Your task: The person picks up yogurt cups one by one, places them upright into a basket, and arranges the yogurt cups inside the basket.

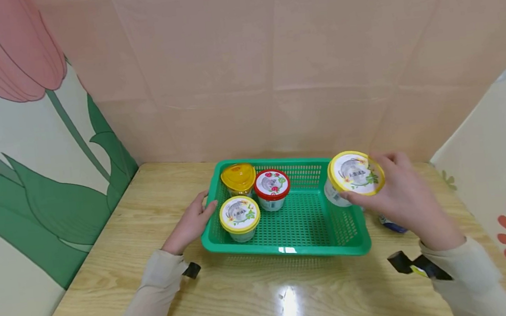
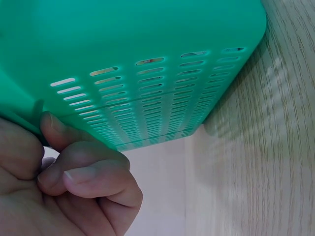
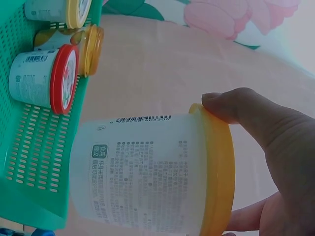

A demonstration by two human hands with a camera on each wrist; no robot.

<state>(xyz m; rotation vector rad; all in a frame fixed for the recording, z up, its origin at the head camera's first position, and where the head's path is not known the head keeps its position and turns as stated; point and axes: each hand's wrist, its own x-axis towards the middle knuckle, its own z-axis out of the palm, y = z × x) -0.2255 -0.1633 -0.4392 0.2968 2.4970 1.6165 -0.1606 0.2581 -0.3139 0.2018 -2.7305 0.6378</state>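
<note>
My left hand (image 1: 194, 222) grips the left rim of a green plastic basket (image 1: 288, 251); in the left wrist view its curled fingers (image 2: 93, 172) meet the rim beside the slotted wall. My right hand (image 1: 402, 192) holds a yogurt-like tub (image 3: 142, 172) by its yellow lid, over the basket's right end. Inside the basket's left half stand a yellow-lidded tub (image 1: 240, 215), a red-lidded tub (image 1: 272, 185) and a container with an amber lid (image 1: 238, 178). The basket's base beneath the held tub is partly hidden.
A small dark blue item (image 1: 393, 224) lies on the wooden table (image 1: 247, 299) right of the basket, partly behind my right hand. A pinkish covering (image 1: 246, 78) rises behind the table. Flower-printed walls stand on both sides.
</note>
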